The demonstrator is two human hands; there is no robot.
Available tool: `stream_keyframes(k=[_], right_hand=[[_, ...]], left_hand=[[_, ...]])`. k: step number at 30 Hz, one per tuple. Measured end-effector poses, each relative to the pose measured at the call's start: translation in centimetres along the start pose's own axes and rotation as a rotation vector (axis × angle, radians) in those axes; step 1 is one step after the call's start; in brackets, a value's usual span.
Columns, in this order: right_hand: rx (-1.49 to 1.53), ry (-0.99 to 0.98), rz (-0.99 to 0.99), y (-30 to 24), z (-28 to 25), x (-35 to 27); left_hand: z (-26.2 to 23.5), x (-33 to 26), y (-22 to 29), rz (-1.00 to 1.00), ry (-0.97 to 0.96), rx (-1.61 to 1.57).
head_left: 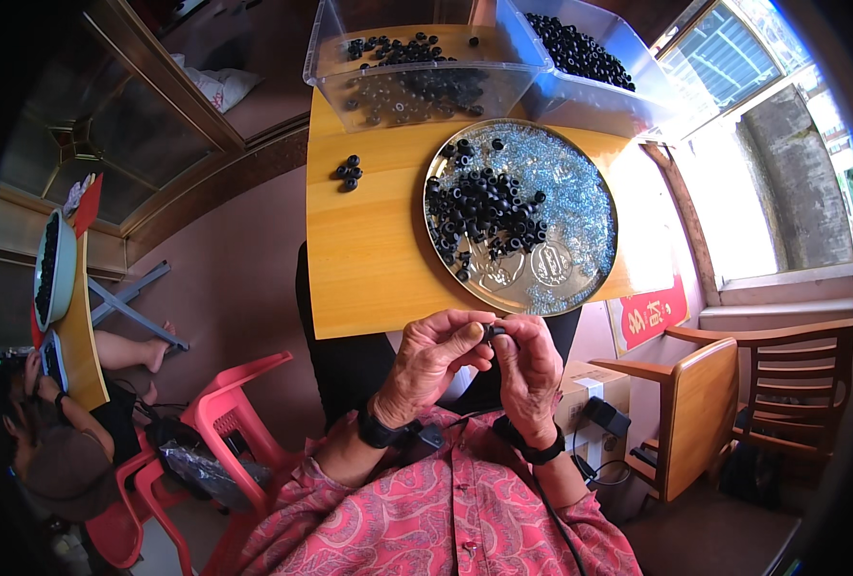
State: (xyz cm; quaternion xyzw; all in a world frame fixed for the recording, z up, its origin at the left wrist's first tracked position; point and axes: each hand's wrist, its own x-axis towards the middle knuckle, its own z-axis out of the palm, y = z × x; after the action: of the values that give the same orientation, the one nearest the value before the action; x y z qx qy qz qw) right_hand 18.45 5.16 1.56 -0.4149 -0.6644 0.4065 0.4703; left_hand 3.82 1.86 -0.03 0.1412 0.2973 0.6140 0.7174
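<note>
Just past the front edge of the yellow wooden table (359,259), my two hands meet in a pinch. My left hand (419,363) and my right hand (530,370) both grip a small black round piece (492,332) between thumb and fingertips; the fingers hide part of it. Close beyond them lies a round gold-coloured metal tray (492,274). Its left half carries a heap of black ring-like pieces (489,206) with holes, and tiny clear bluish bits (575,192) spread over the rest. Several loose black pieces (350,174) sit on the table left of the tray.
At the table's far side stand two clear plastic bins (426,91) (590,96) of black pieces. On the left, another person (71,451) works at a second table with a pale basin (57,269). A pink plastic chair (239,403), cardboard box (594,394) and wooden chair (700,413) flank me.
</note>
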Motion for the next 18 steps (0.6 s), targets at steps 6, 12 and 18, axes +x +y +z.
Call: stream_keyframes(k=[6,12,18], right_hand=[[-0.090,-0.003,-0.089,-0.4,0.0,0.2],[-0.141,-0.008,-0.150,-0.7,0.1,0.4],[-0.186,-0.033,-0.175,-1.0,-0.1,0.6]], left_hand=[[0.2,-0.2,0.2,0.008,0.012,0.009],[0.1,-0.3,0.1,0.052,-0.005,0.019],[0.4,-0.5,0.4,0.092,0.024,0.069]])
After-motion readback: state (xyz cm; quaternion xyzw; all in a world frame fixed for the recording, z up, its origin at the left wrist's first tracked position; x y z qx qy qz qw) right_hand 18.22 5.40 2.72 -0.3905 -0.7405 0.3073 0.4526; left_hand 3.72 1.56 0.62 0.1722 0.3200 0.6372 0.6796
